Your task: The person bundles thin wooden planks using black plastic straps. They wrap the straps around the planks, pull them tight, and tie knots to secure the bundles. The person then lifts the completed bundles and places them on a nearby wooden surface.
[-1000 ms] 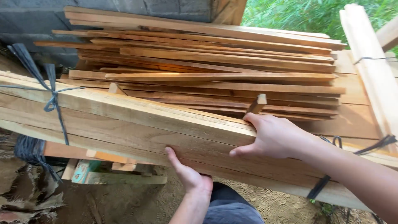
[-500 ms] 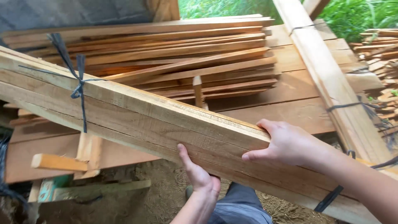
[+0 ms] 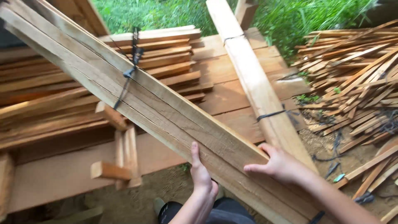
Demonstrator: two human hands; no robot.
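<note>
Fingers of left hand (image 3: 202,176) pressed flat under tied plank bundle (image 3: 166,110); right hand (image 3: 280,166) clamped over its upper edge. Bundle's long axis slanting from upper left of frame down to lower right, both hands at near end.

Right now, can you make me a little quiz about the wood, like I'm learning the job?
1. True or false: both hands hold the tied bundle of planks.
2. What wraps the bundle: A a dark strap, B a chain, C red tape?
3. Which hand lies on the bundle's top face?

Key:
1. True.
2. A.
3. The right hand; the left hand grips the near edge from below.
</note>
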